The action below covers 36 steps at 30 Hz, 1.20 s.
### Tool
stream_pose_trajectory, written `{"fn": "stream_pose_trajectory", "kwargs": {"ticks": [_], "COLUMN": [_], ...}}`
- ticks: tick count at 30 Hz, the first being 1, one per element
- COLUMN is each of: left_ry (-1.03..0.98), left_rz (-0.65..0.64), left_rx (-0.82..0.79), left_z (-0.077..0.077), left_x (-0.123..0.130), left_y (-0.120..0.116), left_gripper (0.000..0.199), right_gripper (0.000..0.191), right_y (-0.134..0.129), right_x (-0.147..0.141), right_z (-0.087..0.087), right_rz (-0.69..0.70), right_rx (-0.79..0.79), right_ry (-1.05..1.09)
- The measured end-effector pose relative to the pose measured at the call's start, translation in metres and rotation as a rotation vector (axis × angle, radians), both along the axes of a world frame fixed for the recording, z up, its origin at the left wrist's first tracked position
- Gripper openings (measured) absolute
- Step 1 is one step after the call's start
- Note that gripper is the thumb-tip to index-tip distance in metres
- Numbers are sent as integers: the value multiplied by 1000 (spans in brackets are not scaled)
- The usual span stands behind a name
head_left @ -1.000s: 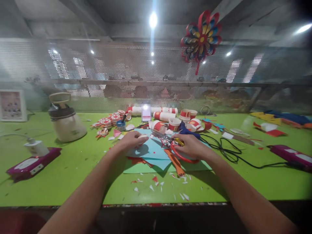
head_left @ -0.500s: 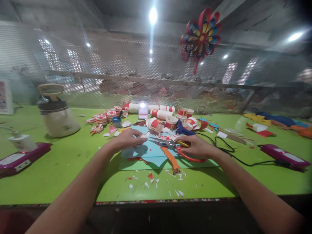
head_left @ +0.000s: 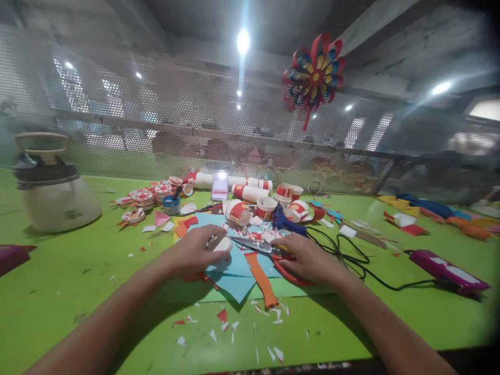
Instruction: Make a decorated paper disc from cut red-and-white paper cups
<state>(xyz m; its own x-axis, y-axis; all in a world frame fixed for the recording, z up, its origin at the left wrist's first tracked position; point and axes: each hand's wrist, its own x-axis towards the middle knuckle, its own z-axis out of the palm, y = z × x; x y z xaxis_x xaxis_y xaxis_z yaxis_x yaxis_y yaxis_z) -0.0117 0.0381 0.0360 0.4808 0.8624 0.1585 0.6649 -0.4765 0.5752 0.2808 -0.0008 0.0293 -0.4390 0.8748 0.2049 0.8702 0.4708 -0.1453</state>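
My left hand (head_left: pixel 203 249) is closed round a small white round piece (head_left: pixel 223 244), held over blue paper (head_left: pixel 230 264). My right hand (head_left: pixel 302 257) grips scissors (head_left: pixel 253 245) with red and yellow handles; the blades point left toward the white piece. Beneath the scissors an orange strip (head_left: pixel 261 278) lies across the blue sheets. Small red and white scraps lie just behind the blades. A blue glue gun (head_left: pixel 287 221) rests behind my right hand, beside red-and-white paper cups (head_left: pixel 265 207).
At the left stands a large jug (head_left: pixel 57 195). Red-and-white round pieces (head_left: pixel 142 198) and a blue jar (head_left: pixel 171 204) sit behind my left hand. Black cable runs right to a purple power strip (head_left: pixel 447 271). Paper scraps (head_left: pixel 222 315) lie near the front edge.
The view has shifted, with the table objects now more to the left. The white piece in my left hand now shows its flat round face more fully. The scissors remain in my right hand.
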Motion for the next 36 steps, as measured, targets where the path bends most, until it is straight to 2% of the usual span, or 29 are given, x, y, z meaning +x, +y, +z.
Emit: {"fn": "stream_pose_trajectory", "kwargs": {"ticks": [3, 6, 8, 11, 15, 19, 23, 28, 31, 36], "left_ry": [-2, -12, -17, 10, 42, 59, 38, -59, -98, -107], "left_rz": [-94, -105, -100, -121, -157, -162, -160, -260, -314, -313], "left_rx": [14, -25, -19, 82, 145, 79, 37, 19, -77, -207], "left_z": [-6, -9, -10, -11, -13, -16, -18, -17, -16, -12], "left_x": [9, 16, 21, 25, 28, 27, 25, 20, 15, 11], "left_y": [-7, -11, -14, -18, -23, -23, -20, -15, -10, -7], "left_gripper": [37, 34, 35, 38, 51, 73, 75, 64, 67, 71], "right_gripper": [32, 29, 29, 23, 19, 20, 19, 16, 16, 23], "right_y": [-4, -5, -5, -5, -7, -9, -2, 9, 9, 9], "right_x": [0, 1, 0, -8, -26, -46, -64, -75, -75, -69], "right_z": [-1, 0, 0, 0, 1, 12, 21, 10, 1, -4], "right_rz": [-23, -40, -33, 13, 36, 76, 142, 149, 151, 154], "right_rx": [24, 75, 125, 167, 71, -68, -164, -172, -158, -101], "right_ry": [-57, -71, -8, 134, 282, 243, 100, 88, 125, 206]}}
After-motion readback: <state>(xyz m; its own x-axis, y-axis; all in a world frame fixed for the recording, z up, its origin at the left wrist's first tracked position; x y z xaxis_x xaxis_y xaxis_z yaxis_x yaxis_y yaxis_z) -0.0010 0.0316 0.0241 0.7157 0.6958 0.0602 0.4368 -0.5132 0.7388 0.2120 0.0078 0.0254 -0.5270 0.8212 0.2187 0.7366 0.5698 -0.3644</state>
